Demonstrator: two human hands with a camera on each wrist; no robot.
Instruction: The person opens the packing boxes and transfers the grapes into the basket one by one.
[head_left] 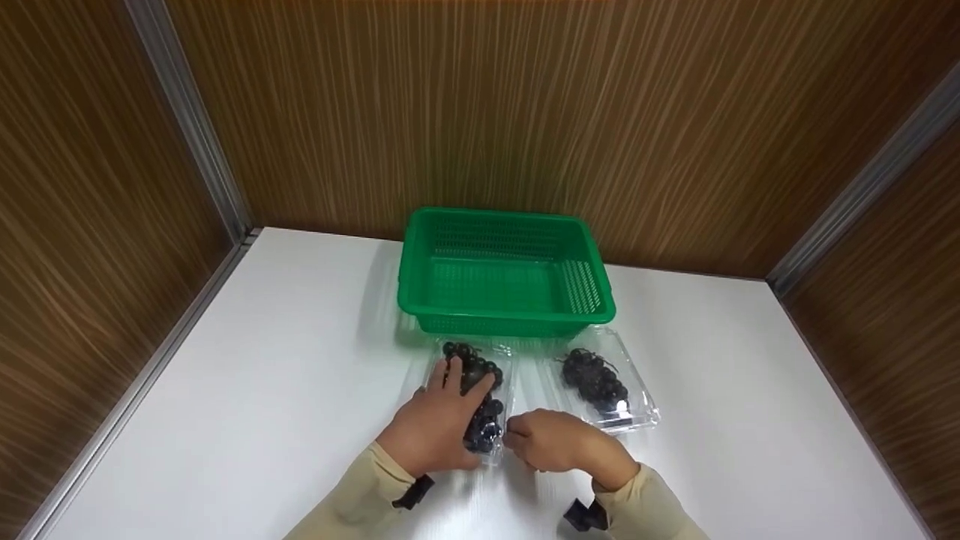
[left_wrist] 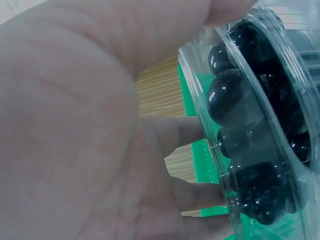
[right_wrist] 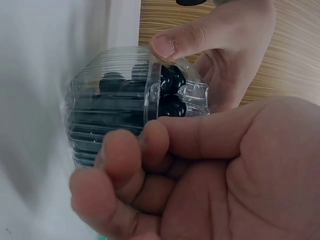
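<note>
A clear plastic clamshell box [head_left: 507, 361] with dark grapes [head_left: 487, 375] inside lies on the table. My left hand [head_left: 431, 427] rests across its lid, fingers spread. In the right wrist view, the left thumb [right_wrist: 172, 42] presses by the rim of the box [right_wrist: 112, 107]. At the box's near right edge, my right hand [head_left: 551, 441] has its fingers curled, with thumb and forefinger pinching the rim. The left wrist view shows the fingers [left_wrist: 200, 195] meeting the clear plastic over the grapes [left_wrist: 245, 100]. A second clear box [head_left: 634, 382] with dark grapes [head_left: 596, 382] lies to the right.
Behind both boxes stands a green plastic basket [head_left: 506, 319] with slotted sides, nothing visible inside it. A white table [head_left: 300, 360] lies beneath everything. Wood-grained panels [head_left: 480, 112] with metal corner strips enclose the back and sides.
</note>
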